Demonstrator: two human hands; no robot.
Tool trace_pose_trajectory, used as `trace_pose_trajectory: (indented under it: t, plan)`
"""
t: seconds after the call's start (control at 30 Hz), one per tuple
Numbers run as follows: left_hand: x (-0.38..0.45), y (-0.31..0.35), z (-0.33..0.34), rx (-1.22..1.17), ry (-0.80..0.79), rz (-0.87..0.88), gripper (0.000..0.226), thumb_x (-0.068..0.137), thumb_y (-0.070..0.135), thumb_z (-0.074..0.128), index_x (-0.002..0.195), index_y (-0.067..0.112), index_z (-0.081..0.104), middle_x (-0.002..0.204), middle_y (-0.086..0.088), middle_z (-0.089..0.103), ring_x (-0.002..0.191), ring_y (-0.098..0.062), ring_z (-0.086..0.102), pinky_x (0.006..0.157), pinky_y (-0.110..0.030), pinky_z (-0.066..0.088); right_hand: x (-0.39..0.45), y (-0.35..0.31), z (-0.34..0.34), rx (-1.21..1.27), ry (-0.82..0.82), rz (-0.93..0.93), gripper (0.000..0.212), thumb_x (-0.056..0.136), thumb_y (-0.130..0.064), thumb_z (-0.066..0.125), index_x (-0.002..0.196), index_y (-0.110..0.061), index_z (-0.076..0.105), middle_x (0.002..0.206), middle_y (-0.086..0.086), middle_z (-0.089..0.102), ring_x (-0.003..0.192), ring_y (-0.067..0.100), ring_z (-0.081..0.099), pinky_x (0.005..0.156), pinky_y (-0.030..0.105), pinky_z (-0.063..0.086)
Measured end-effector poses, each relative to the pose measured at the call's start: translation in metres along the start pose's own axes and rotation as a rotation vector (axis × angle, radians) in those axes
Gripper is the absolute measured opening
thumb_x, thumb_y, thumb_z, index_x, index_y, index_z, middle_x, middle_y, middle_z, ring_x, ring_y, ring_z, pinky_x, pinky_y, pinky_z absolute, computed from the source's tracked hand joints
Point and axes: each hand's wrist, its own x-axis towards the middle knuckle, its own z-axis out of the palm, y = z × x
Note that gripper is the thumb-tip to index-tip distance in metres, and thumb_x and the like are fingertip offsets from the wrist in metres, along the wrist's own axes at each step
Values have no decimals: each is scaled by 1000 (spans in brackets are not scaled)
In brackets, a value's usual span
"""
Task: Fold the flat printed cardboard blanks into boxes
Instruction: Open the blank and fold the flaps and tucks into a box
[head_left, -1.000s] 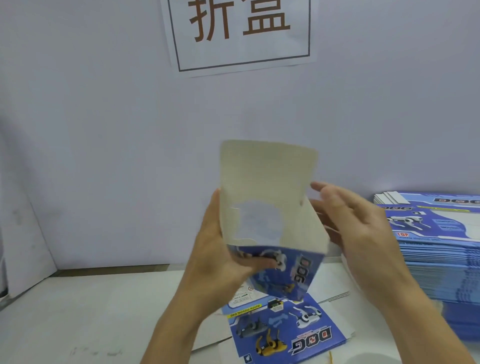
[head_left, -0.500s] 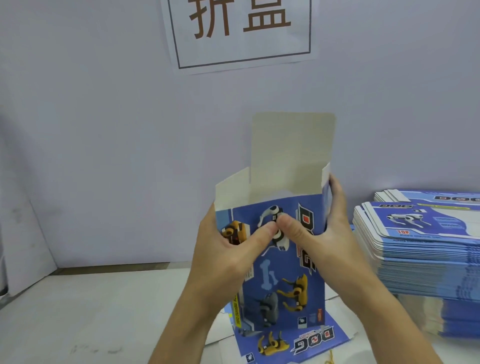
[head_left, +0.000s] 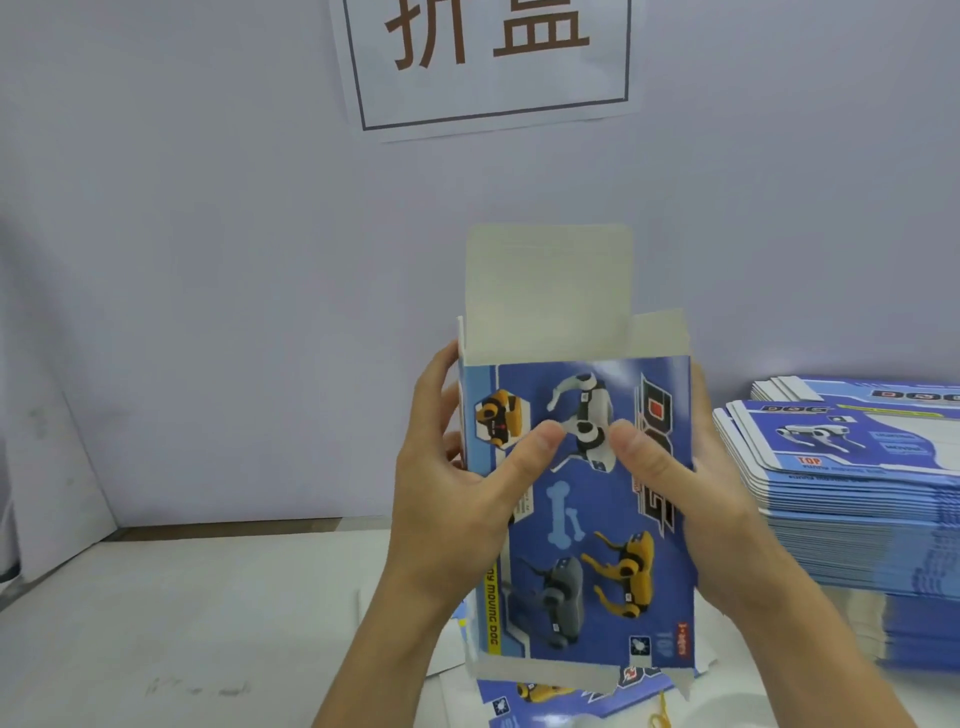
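Holding the blue printed cardboard box (head_left: 597, 499) upright above the white tabletop (head_left: 182, 623), top flap standing open, left hand (head_left: 457, 499) and right hand (head_left: 691, 499) both clamping its sides, thumbs pressing the front. Sitting at right: stack of flat blue blanks (head_left: 857, 493).

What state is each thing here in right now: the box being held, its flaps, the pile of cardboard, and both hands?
Box: opened into a tube, held upright.
Top flap: standing up, unfolded.
Stack of blanks: flat, piled at right.
Left hand: grips the box's left edge.
Right hand: grips the box's right edge.
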Motion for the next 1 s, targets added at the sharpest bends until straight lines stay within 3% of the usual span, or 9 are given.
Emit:
trace_pose_trajectory:
  t: [0.13, 0.23, 0.33, 0.47, 0.6, 0.73, 0.87, 0.93, 1.0]
  plan:
    - [6, 7, -3, -187, 79, -83, 78, 72, 46, 78, 140, 22, 48, 117, -2, 71, 98, -19, 74, 69, -27, 61, 1, -4, -1, -53, -51, -22, 81, 80, -43, 74, 147, -56, 30, 131, -16, 65, 114, 15, 69, 81, 25, 60]
    - [8, 9, -8, -166, -70, -102, 70, 79, 43, 75, 142, 32, 45, 122, 12, 69, 105, -11, 71, 73, -21, 59, 4, -1, 3, -6, 38, 0, 72, 85, -41, 74, 145, -52, 36, 124, -14, 70, 108, 14, 71, 79, 25, 60]
    - [6, 8, -8, -27, -124, -35, 72, 81, 22, 76, 144, 28, 42, 125, 17, 67, 112, -5, 67, 82, -19, 57, 6, 1, 7, -43, 133, 6, 76, 81, -45, 73, 146, -49, 32, 105, -35, 69, 97, -9, 68, 70, 7, 53]
    - [4, 4, -5, 37, -150, 26, 72, 86, 7, 72, 149, 18, 37, 127, 21, 64, 115, 2, 63, 84, -10, 52, 6, 5, 5, -78, 173, 86, 92, 69, -59, 73, 147, -57, 24, 103, -29, 72, 104, 6, 71, 77, 22, 60]
    - [0, 4, -3, -13, -204, -48, 81, 84, 15, 75, 150, 29, 31, 126, 18, 65, 112, -7, 67, 82, -20, 57, 5, 1, -1, 4, 136, 82, 81, 80, -49, 79, 146, -54, 32, 122, -11, 70, 103, 16, 73, 75, 28, 61]
    - [-3, 3, -3, 44, -266, -82, 91, 80, 23, 81, 146, 47, 22, 125, 25, 61, 123, -13, 61, 96, -36, 56, 5, -6, -3, -98, 144, -43, 69, 88, -48, 73, 147, -42, 37, 124, -13, 70, 111, 10, 69, 80, 23, 59]
    - [2, 8, 1, -63, -50, -132, 73, 67, 48, 83, 123, 47, 36, 105, 12, 65, 97, -15, 72, 73, -23, 60, 2, -10, 9, -123, 96, -107, 70, 88, -31, 65, 151, -31, 35, 114, -19, 72, 102, 2, 71, 70, 13, 56]
    - [4, 8, 1, -49, 118, -119, 82, 57, 64, 85, 121, 47, 36, 95, 6, 65, 87, -23, 74, 69, -32, 62, 2, -11, 18, -114, 66, -118, 71, 87, -28, 65, 150, -30, 34, 109, -19, 73, 97, 3, 73, 67, 14, 57]
    - [5, 7, -2, -25, 167, -75, 86, 62, 60, 82, 131, 53, 32, 92, 7, 68, 94, -26, 73, 73, -39, 63, 2, -12, 25, -113, 61, -122, 72, 84, -29, 66, 149, -34, 34, 105, -21, 73, 92, 4, 74, 64, 16, 58]
